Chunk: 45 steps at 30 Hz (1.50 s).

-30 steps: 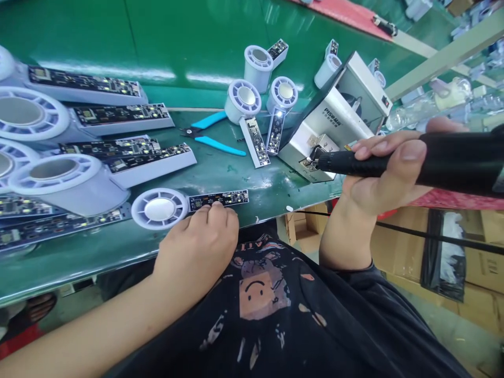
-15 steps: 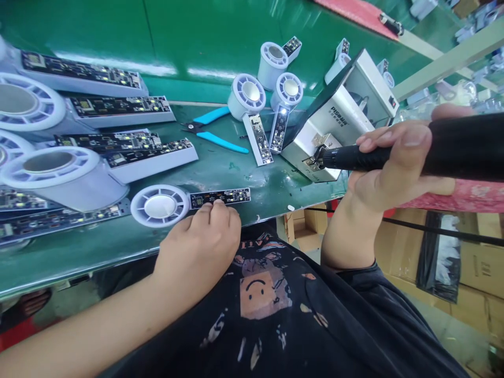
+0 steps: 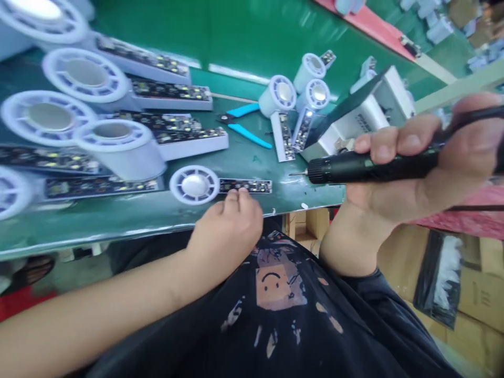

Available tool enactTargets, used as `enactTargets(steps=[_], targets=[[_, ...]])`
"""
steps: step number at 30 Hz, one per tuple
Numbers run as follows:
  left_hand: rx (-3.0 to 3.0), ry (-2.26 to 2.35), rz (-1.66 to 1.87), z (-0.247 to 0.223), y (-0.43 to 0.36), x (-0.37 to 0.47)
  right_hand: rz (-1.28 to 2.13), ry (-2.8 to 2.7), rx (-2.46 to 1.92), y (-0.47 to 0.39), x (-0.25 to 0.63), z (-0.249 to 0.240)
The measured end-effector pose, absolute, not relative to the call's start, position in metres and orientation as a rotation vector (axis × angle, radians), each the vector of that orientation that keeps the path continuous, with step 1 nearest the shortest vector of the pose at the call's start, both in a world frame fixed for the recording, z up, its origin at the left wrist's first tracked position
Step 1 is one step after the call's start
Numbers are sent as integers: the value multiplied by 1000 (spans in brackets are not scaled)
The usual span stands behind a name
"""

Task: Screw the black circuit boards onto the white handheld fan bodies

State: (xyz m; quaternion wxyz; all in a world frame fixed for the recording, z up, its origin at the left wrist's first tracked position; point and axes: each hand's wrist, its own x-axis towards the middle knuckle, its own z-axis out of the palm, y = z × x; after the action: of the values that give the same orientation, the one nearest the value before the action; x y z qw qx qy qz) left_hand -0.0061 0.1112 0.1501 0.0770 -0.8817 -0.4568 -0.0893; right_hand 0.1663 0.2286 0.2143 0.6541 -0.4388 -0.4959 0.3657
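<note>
My left hand (image 3: 230,226) is closed at the near edge of the green table, its fingers on the handle of a white round-headed unit (image 3: 195,185) with an exposed black circuit board (image 3: 255,186). My right hand (image 3: 409,157) is wrapped round a black electric screwdriver (image 3: 354,167), held nearly level. Its thin bit (image 3: 298,174) points left, above the table and to the right of the unit's handle. Behind the screwdriver stands a silver metal box-shaped machine (image 3: 360,118), partly hidden by it.
Several similar white units (image 3: 118,142) crowd the left side of the table (image 3: 118,218). Blue-handled cutters (image 3: 250,135) lie behind the held unit. More units (image 3: 282,94) stand near the machine. Cardboard boxes (image 3: 480,294) are below right.
The screwdriver has come away from the front of the silver machine, and its bit now shows, pointing left. The view has shifted, so the table things appear further right. My left hand stays on the unit.
</note>
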Motion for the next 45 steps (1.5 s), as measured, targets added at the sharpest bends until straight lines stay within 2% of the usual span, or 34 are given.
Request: enactTargets(steps=[6, 11, 18, 25, 32, 41, 45], targets=[[-2524, -1490, -182, 141, 109, 3, 1006, -1150, -830, 204, 96, 199], [-2458, -1597, -189, 142, 110, 6, 1176, -1135, -685, 207, 75, 180], [-2510, -1607, -166, 142, 110, 6, 1132, -1203, -777, 207, 71, 173], [-2589, -1615, -290, 141, 110, 3, 1143, -1237, -773, 206, 70, 179], [-2514, -1648, -240, 141, 110, 6, 1107, -1213, -958, 201, 62, 183], [-2516, -1656, -297, 141, 111, 5, 1070, -1498, -824, 205, 73, 177], [-2552, -1665, -279, 142, 111, 5, 1065, -1353, -684, 211, 69, 164]])
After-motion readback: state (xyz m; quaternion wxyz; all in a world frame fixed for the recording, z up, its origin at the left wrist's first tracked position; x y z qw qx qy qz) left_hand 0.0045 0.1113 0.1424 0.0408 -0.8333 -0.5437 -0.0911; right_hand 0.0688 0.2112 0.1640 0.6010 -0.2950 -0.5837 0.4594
